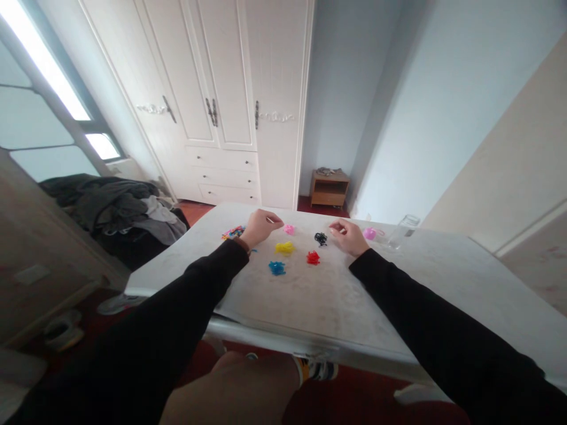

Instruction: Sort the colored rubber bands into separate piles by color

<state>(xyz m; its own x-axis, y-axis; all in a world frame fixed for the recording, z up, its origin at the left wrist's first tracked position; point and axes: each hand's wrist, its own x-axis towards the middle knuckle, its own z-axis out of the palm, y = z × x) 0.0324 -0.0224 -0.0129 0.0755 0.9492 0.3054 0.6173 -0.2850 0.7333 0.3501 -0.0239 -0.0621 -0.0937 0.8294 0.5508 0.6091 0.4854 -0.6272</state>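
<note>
The person stands at a pale worktop [319,295] with both arms in black sleeves stretched forward over it. Small coloured pieces, too small to identify with certainty, lie sorted by colour in separate little heaps: a yellow heap [284,248], a blue heap [277,268], a red heap [313,258], a black heap [321,238], and a small pink heap [289,229] further back. These five heaps lie apart from one another, between the two hands.

An unsorted, mixed-colour pile [233,232] remains just beside the left wrist, toward the far left edge of the worktop. Judged from this, sorting is well under way but not finished: the mixed pile still holds a fair number of pieces.

The left hand [260,226] is loosely curled, fingertips drawn together near the pink heap; it appears to pinch something small, though I cannot tell what. The right hand [349,235] is likewise curled with fingertips close, just beside the black heap; whether it grips a piece cannot be made out.

To the right of the right hand lie a pink object [370,234] and a clear glass jar [401,231] on its side, near each other.

Beyond the worktop stand a white wardrobe [230,100] and a small wooden bedside cabinet [329,189]. Dark clothing [115,206] is heaped at left.
</note>
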